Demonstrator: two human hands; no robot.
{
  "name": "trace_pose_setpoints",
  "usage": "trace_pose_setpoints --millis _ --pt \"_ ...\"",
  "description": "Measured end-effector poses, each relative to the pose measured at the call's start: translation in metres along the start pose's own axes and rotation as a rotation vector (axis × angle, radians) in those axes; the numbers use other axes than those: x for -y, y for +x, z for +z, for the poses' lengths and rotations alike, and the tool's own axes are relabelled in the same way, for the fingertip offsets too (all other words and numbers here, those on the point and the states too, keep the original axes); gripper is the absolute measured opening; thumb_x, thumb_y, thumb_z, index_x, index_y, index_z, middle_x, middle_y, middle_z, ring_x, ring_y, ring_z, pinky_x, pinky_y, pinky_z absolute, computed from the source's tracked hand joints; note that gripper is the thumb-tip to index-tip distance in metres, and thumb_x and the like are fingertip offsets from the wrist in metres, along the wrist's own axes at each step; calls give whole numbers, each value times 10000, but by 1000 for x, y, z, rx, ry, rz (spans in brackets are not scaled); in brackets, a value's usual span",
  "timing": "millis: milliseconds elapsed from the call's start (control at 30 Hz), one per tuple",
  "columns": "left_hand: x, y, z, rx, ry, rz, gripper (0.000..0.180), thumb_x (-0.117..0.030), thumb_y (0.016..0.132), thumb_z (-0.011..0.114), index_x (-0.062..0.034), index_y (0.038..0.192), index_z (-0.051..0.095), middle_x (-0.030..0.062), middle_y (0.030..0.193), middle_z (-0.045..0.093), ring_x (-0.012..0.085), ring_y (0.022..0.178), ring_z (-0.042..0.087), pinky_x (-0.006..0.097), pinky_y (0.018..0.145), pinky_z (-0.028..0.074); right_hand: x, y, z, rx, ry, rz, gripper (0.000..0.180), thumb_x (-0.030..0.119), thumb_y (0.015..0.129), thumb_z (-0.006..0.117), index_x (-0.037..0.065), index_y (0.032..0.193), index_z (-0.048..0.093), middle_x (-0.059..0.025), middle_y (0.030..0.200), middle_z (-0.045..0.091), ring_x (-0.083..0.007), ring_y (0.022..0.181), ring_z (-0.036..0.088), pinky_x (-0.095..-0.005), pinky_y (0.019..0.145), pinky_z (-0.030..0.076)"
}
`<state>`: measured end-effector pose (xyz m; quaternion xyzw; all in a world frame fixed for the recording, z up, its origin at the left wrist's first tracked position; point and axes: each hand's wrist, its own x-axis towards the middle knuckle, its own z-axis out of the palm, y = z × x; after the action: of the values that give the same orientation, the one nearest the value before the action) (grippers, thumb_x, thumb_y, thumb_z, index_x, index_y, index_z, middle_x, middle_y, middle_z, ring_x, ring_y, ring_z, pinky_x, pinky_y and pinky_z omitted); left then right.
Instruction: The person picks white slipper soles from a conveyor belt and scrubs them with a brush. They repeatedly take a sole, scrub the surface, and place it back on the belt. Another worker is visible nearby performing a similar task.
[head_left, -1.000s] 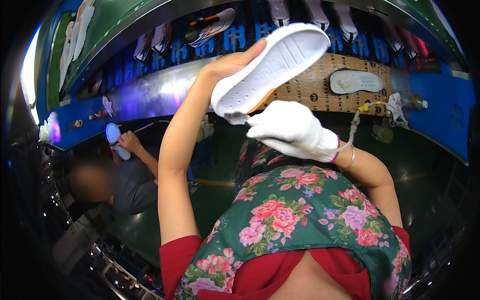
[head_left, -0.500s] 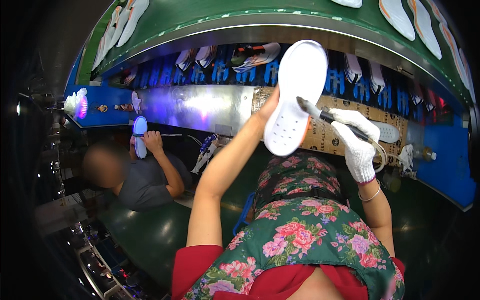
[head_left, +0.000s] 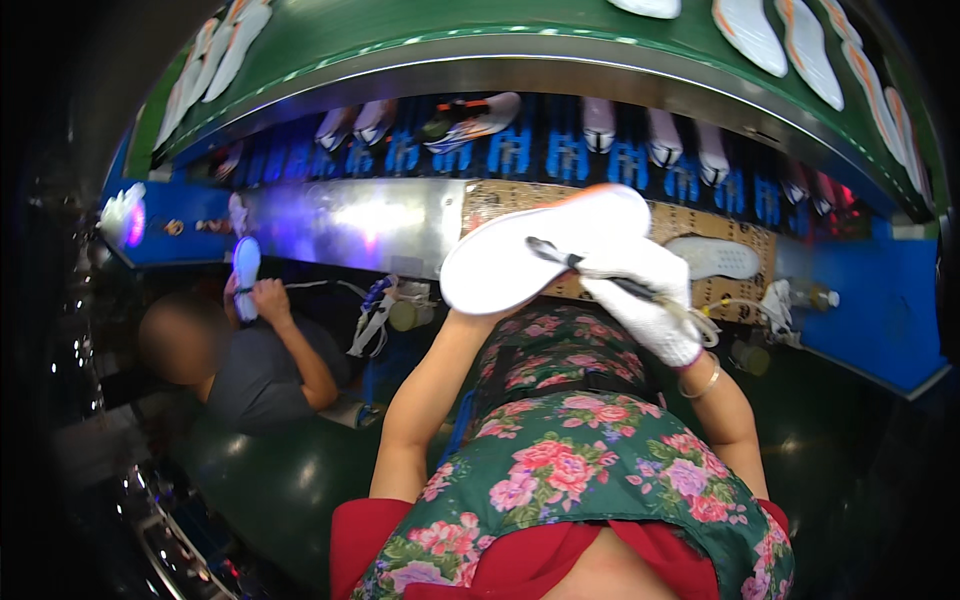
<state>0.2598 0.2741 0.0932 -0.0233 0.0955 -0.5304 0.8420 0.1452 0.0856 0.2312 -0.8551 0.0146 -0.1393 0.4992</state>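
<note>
A white shoe sole (head_left: 490, 262) with an orange edge lies nearly crosswise in front of me, its broad end to the left. My left hand (head_left: 477, 318), bare, holds it up from underneath; most of its fingers are hidden behind the sole. My right hand (head_left: 640, 295), in a white knitted glove, is closed around a dark-handled brush (head_left: 560, 256) with a pale tube trailing from it. The brush's bristles rest on or just over the sole's upper face, near its middle. The glove covers part of the sole's right end.
Another pale sole (head_left: 712, 257) lies on the cardboard (head_left: 488, 197) of the bench, beside a metal plate (head_left: 350, 215). Shoes on blue racks (head_left: 510, 150) stand behind. Above runs a green belt (head_left: 400, 22) carrying soles. At left a person (head_left: 270, 350) handles a sole.
The sole has swung from upright to nearly level and come lower. My gloved hand has moved left, carrying the brush toward the sole's broad end. The whole view has shifted slightly.
</note>
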Motion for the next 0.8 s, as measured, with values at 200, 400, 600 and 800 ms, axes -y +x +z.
trace_pose_setpoints --millis 200,400,600,800 --pt "23 -21 -4 213 -97 138 904 -575 873 593 -43 1548 313 241 1529 409 428 1350 476 599 1112 407 -1 0 13 -117 11 -103 198 65 799 780 53 995 756 -103 994 757 -241 877 719 -336 773 566" --pt "43 -8 -5 33 111 278 929 -614 831 647 -125 1550 321 170 1487 471 351 1306 529 546 1099 444 11 10 15 -160 -39 -182 199 71 771 798 53 966 764 -130 960 752 -262 839 718 -347 756 565" --pt "46 4 4 72 81 268 907 -805 882 439 -179 1532 354 130 1474 476 341 1337 489 545 1114 411 22 22 20 -201 -91 -302 195 48 763 793 51 957 772 -117 945 755 -262 837 720 -358 754 570" --pt "59 7 18 -121 351 352 988 -796 811 571 -166 1540 349 108 1495 470 325 1349 485 529 1114 426 17 43 16 -216 -156 -409 351 90 761 767 92 1112 753 -118 1048 747 -304 935 715 -385 831 569"
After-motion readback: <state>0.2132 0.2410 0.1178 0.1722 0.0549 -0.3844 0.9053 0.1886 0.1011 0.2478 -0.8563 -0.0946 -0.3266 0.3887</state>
